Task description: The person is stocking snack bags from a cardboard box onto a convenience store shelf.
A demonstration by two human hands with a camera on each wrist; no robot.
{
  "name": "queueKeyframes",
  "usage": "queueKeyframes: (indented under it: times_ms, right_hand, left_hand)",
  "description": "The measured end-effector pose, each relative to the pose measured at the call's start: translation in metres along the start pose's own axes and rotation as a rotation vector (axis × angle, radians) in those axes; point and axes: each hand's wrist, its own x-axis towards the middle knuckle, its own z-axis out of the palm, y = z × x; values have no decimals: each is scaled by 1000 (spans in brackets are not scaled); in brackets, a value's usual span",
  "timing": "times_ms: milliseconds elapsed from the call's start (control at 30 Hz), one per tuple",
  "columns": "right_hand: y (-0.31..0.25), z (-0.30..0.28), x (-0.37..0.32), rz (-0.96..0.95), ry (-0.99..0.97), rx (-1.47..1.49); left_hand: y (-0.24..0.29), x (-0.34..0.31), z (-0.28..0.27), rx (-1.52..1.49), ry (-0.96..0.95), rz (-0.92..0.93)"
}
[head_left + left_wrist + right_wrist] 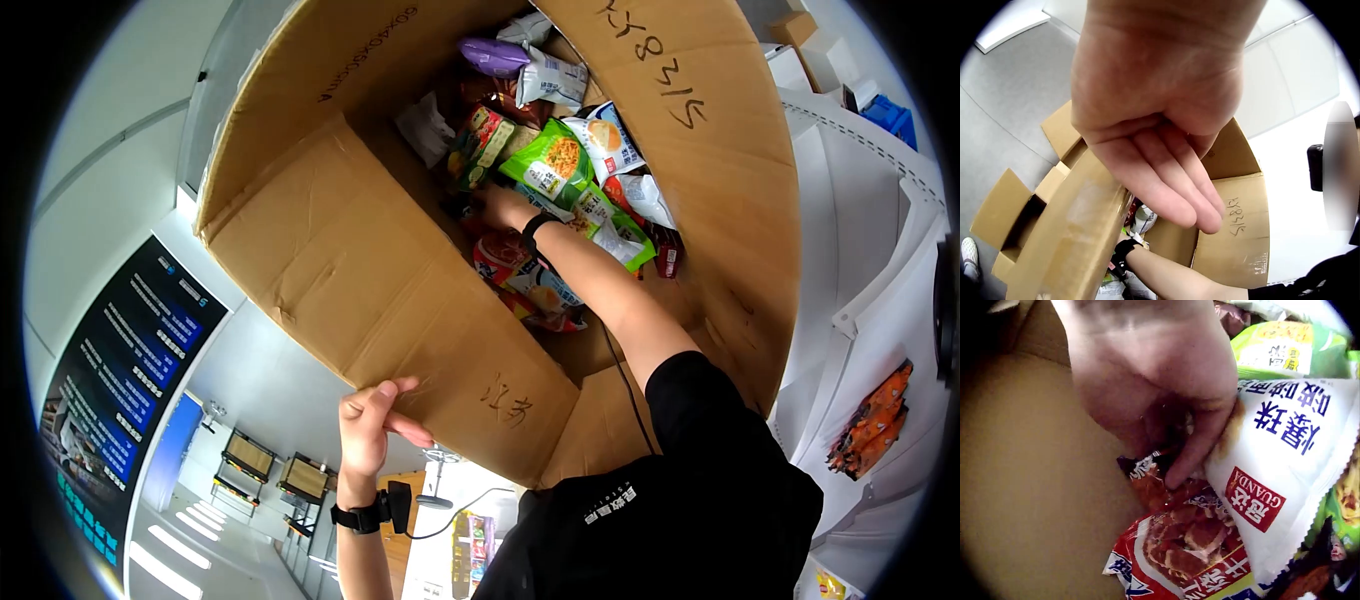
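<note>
A large cardboard box [380, 290] holds many snack packets. My right hand [508, 208] reaches down among them; in the right wrist view its fingers [1194, 453] curl round a small dark red packet [1154, 487]. A white packet with blue lettering [1272, 469] lies against that hand, and a red packet with a meat picture [1194, 544] is just below. Green packets [553, 165] are beside the hand in the head view. My left hand [372, 425] is at the box's outer flap, palm up with fingers loosely extended, holding nothing; whether it touches the flap I cannot tell.
Shelving [860, 250] stands at the right with an orange packet [872, 420] on it. More cardboard boxes [1007, 215] stand on the floor, near a shoe [969, 250]. A white table [440, 545] lies beyond the left wrist, and a cable runs along the right arm.
</note>
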Motion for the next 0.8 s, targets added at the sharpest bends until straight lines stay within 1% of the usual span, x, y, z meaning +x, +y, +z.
queueKeyframes:
  times_ms: [67,100,200,233,333,367,467,567,667,700,733,800]
  right_hand:
    - [-18,-4,1,47,-83,-70]
    - [-17,-1,11,73,-131,-53]
    - [13,26,53,-76,-167,34]
    - [-11,10,34,85,-146,-69]
    - [-10,3,39,-8,-154,-213]
    - [-9,7,36,50,-107,-178]
    - [-16,-12,21,24,-220,-364]
    - [-22,-31,-16,-16,-40,-289]
    - [-6,-29,-45,-53,326,-19]
    - [-11,-40,-64,-81,394,78]
    - [-17,-55,-86,-93,432,246]
    - [-25,-78,-118,-73,573,456]
  left_hand:
    - [-1,0,0,7,1,4]
    - [-3,0,0,8,2,5]
    - [0,0,-4,-34,-49,4]
    - [-1,0,-5,-14,-56,12]
    - [-2,2,-8,18,-80,35]
    - [-4,1,-9,23,-92,35]
    - [-7,4,-13,66,-130,97]
    - [-6,3,-15,43,-184,92]
    - [-10,4,-18,45,-198,103]
    - [-10,3,-18,44,-217,99]
    - [-10,3,-18,38,-227,105]
    - [-9,-1,-16,29,-257,122]
